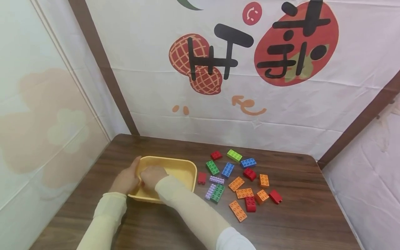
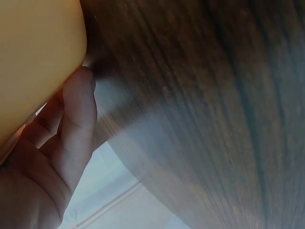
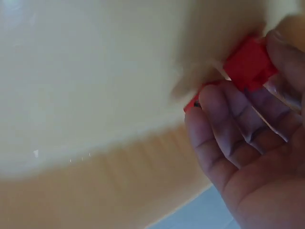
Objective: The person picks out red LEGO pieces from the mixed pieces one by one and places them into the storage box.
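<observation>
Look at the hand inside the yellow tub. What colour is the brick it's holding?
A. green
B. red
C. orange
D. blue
B. The right wrist view shows the right hand with its fingers curled round a red brick against the inside of the yellow tub.

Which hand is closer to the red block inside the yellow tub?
Right. The right hand pinches the red block inside the yellow tub; the left hand rests on the tub's outer left wall.
</observation>
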Action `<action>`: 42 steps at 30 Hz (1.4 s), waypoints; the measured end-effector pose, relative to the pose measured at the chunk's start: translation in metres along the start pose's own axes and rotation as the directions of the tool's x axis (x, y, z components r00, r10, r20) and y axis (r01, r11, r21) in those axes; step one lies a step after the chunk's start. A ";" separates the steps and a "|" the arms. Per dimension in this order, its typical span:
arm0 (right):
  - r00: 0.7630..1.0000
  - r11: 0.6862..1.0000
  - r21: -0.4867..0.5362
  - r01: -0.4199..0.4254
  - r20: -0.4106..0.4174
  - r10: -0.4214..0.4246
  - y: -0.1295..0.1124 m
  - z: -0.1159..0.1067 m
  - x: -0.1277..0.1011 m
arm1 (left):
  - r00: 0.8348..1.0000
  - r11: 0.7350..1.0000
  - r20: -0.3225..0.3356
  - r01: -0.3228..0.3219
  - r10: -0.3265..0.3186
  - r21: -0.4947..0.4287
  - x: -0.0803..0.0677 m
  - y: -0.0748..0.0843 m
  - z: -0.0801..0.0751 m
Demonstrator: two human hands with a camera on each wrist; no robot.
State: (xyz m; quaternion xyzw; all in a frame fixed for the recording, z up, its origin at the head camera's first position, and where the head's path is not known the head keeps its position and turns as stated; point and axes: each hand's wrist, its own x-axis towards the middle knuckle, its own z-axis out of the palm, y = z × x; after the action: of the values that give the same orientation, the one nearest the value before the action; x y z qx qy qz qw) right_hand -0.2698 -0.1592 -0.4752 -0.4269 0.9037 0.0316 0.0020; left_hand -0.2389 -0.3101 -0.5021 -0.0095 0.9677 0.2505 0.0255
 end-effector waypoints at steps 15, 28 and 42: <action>1.000 1.000 0.001 -0.017 0.019 0.017 0.007 -0.003 -0.005 | 0.999 1.000 -0.028 -0.025 0.025 -0.003 0.005 0.019 0.001; 0.999 0.995 0.089 -0.037 0.020 0.036 0.011 -0.019 -0.008 | 0.996 0.997 -0.041 -0.082 0.082 -0.002 0.004 0.016 0.006; 0.998 0.995 0.072 -0.065 0.001 0.065 0.034 -0.044 -0.012 | 0.999 0.999 0.012 -0.036 0.036 0.001 -0.001 0.006 0.001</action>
State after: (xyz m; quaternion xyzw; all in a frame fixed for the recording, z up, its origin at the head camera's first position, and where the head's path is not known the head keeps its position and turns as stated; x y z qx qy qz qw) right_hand -0.2875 -0.1305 -0.4295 -0.3970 0.9177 -0.0013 0.0158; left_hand -0.2385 -0.3041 -0.4999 0.0094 0.9677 0.2505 0.0266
